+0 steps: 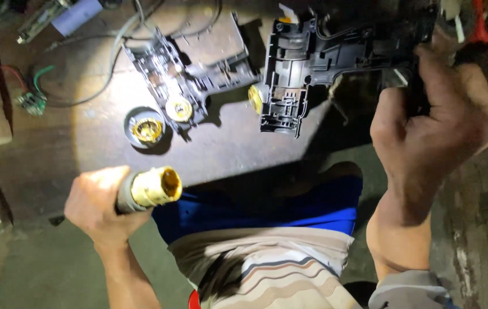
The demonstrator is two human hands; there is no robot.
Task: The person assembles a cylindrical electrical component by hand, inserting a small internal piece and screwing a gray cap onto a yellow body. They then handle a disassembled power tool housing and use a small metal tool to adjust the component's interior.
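Across the floor (38, 252), worn concrete, stained and dim at the edges; one bright pool of light falls on a brown board (95, 143) that carries the parts. Largest item: black moulded plastic housing half (307, 68), ribbed inside, with a yellow round part at its lower left edge; right hand (438, 126) is wrapped closed around its grip end, lifting it above the board. Second housing half (192, 74), same black plastic, lies flat on the board to its left. Left hand (98, 200) is closed around a grey cylinder with a yellow hollow end (152, 187), held near the lap. Round metal ring part (147, 129) rests by the flat housing. Small green circuit board (31, 103) with wires lies far left.
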